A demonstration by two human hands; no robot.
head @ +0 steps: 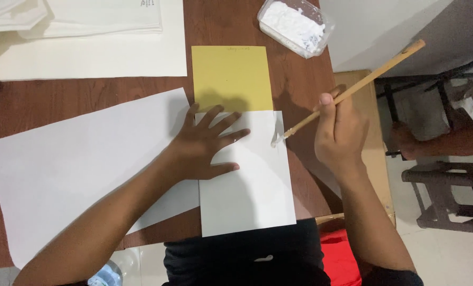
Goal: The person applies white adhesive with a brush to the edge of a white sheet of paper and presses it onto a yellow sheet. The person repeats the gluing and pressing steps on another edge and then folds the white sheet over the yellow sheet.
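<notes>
A dark shirt (247, 259) fills the bottom edge, closest to the lens, with a plastic bottle (106, 275) just left of it. Above, on the brown wooden surface (77, 98), four paper items lie in view: one large white sheet (72, 169) at left, overhanging the near edge; a stack of white sheets (88, 47) at the far left corner; one yellow card (231, 77) at centre; and one smaller white sheet (252, 196) overlapping the card's near end. The left hand (204, 148) presses flat, fingers spread, on that smaller sheet's upper left corner. Just right, the right hand (340, 135) grips one wooden-handled brush (353, 87), its white-loaded tip touching the sheet's right edge. One clear plastic tub (296, 26) of white paste sits at the far right corner. Bare wood shows between the sheets and along the right edge, beyond which stand a metal stool (448, 196) and another person's arm (448, 143).
</notes>
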